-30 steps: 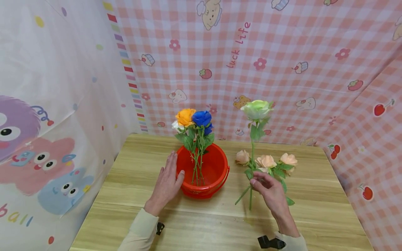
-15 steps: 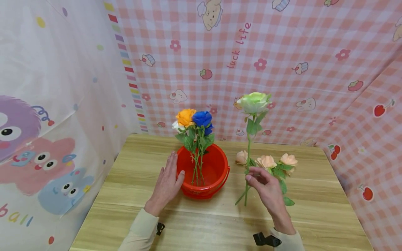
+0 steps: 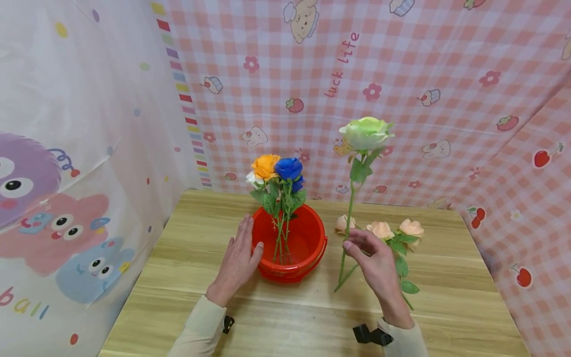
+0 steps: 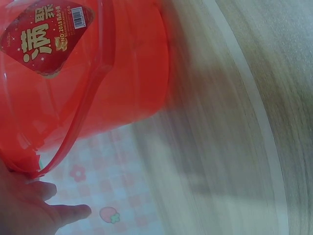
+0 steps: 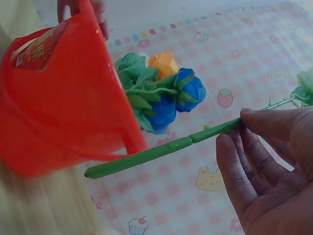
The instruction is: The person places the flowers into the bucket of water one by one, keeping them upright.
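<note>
A red plastic bucket (image 3: 285, 273) stands on the table, holding upright artificial roses: an orange rose (image 3: 265, 166), a white rose (image 3: 254, 179) and blue roses (image 3: 289, 169). My left hand (image 3: 236, 263) rests along the bucket's left side, its fingers straight and the thumb at the rim. To the right of the bucket, my right hand (image 3: 374, 260) pinches the stem of a pale green rose (image 3: 367, 134), bloom upward. In the right wrist view, the lower stem (image 5: 146, 155) sticks out past thumb and fingertips, across the view of the bucket's rim.
Several peach roses (image 3: 380, 230) lie on the table (image 3: 187, 297) behind and beside my right hand, one stem pointing toward the bucket. A pink checked cloth (image 3: 276, 64) hangs right behind the table, and a white cartoon-print cloth (image 3: 111, 198) on the left.
My right hand has lifted the green rose higher and shifted it left, toward the bucket. The left hand stays in place against the bucket.
</note>
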Demonstrator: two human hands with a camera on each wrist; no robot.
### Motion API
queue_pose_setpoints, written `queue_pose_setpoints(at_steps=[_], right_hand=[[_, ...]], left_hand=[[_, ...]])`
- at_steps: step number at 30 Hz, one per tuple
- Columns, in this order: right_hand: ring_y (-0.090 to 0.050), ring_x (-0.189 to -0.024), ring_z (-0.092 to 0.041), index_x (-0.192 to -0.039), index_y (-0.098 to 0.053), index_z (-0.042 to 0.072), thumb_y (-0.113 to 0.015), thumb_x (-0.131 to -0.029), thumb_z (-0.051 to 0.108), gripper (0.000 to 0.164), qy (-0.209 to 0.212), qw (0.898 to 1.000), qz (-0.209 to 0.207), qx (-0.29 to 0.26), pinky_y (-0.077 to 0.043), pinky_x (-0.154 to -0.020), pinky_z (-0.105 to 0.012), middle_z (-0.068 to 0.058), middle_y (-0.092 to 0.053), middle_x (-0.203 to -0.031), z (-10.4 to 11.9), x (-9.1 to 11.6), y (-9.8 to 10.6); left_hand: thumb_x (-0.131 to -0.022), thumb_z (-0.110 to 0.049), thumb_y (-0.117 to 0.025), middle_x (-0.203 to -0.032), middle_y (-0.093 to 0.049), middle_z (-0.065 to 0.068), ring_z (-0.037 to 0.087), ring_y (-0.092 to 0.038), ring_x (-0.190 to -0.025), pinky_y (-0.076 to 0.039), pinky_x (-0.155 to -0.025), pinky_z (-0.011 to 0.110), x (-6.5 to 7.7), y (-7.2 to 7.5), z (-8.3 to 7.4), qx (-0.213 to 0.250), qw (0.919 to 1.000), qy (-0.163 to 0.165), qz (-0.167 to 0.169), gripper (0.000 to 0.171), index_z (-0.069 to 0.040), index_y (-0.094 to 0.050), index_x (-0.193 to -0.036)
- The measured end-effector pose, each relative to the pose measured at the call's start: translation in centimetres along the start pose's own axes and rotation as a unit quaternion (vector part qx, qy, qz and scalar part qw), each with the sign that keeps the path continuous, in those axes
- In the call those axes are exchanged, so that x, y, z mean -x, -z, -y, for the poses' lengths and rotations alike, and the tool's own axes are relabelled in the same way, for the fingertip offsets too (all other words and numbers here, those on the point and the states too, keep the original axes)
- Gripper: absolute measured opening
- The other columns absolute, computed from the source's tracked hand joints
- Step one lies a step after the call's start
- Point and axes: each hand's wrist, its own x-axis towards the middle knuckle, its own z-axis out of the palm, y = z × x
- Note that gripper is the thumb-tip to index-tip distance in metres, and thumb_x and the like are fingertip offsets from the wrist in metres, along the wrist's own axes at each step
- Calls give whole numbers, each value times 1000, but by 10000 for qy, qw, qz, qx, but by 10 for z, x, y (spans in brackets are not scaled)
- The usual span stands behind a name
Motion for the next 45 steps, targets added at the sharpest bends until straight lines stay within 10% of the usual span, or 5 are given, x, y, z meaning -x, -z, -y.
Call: queue_pose_setpoints(at_steps=[45], right_hand=[[-71, -92, -15, -118, -69, -3, -72, -94, -1, 24, 1210, 9879, 346, -911, -61, -80, -29, -19, -70, -106, 56, -30, -55]], left_hand=[[-106, -32, -46, -173, -14, 14, 37, -20, -156, -26, -116, 70, 1, 1, -1, 84, 10000, -1, -26, 72, 1, -19, -164]])
